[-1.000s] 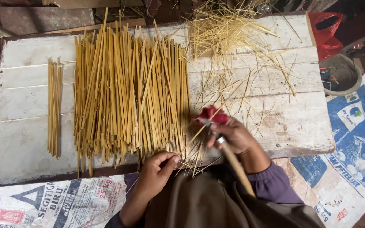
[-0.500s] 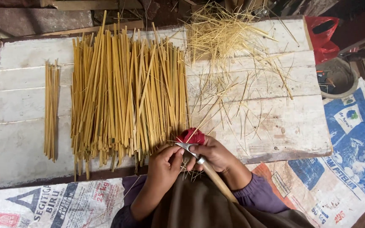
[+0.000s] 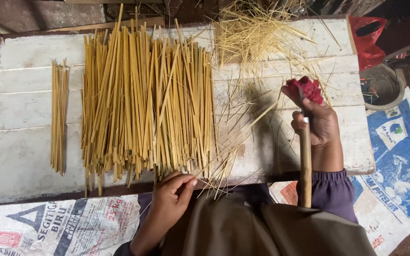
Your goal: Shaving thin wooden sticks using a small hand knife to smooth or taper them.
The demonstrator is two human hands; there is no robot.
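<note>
My right hand (image 3: 320,127) grips a knife with a long wooden handle (image 3: 305,166). A red cloth (image 3: 305,89) is wrapped around its fingertips, and the hand hovers over the right part of the white plank board (image 3: 22,54). My left hand (image 3: 172,193) is at the board's near edge and pinches the near end of a thin bamboo strip (image 3: 243,135) that slants up toward the right hand. A wide pile of yellow bamboo strips (image 3: 143,99) lies just left of that strip.
A small bundle of strips (image 3: 59,116) lies apart at the board's left. Fine bamboo shavings (image 3: 257,33) are heaped at the far right of the board. Off the right edge are a red plastic bag (image 3: 368,35) and a round basin (image 3: 380,85). Printed sacks (image 3: 48,227) cover the ground.
My right hand with the knife has moved right and away from my left hand, out over the board. My left hand stays at the near edge, pinching the strip.
</note>
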